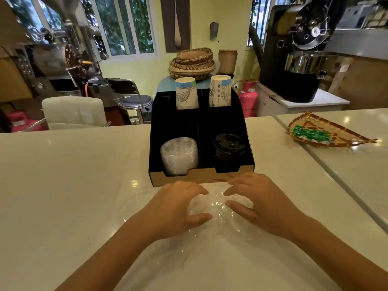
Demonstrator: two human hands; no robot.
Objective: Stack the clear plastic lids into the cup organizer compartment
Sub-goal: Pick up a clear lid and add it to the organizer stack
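Note:
A black cup organizer [155,143] stands on the white counter. Its front left compartment holds a stack of clear plastic lids [179,155]. The front right compartment holds black lids [229,147]. Just in front of the organizer lies a bundle of clear lids inside a clear plastic bag [216,204]. My left hand [178,208] grips the bundle's left side and my right hand [258,200] grips its right side, fingers curled around it. The bag's loose film spreads toward me between my forearms.
Two upside-down paper cup stacks [186,93] [220,91] fill the organizer's back compartments. A woven tray with green packets [323,133] lies on the counter at the right. A seam in the counter [327,171] runs diagonally on the right. Chairs and machines stand behind.

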